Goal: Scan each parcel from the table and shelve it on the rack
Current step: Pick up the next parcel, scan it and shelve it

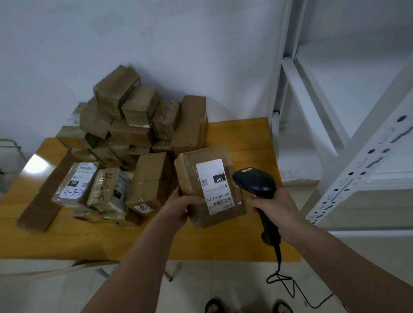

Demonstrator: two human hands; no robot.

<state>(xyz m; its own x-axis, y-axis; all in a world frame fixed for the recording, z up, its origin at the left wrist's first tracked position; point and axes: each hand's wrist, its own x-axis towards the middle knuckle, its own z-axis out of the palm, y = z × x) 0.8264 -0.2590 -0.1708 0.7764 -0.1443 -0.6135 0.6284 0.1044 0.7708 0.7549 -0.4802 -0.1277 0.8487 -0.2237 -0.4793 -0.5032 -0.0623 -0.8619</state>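
Observation:
My left hand (183,206) grips the lower left corner of a brown taped parcel (192,179), holding it above the yellow table (247,134) with its white shipping label (215,186) facing up. My right hand (274,206) grips the handle of a black barcode scanner (254,181). The scanner's head sits just right of the label, pointing towards it. A pile of brown parcels (131,127) covers the back and left of the table. The white metal rack (358,132) stands to the right.
Two flat parcels with handwritten numbers (74,183) lie at the table's left. The scanner's black cable (291,289) trails down to the tiled floor beside my sandalled feet. A white wall stands behind the table. A metal frame (4,151) is at the far left.

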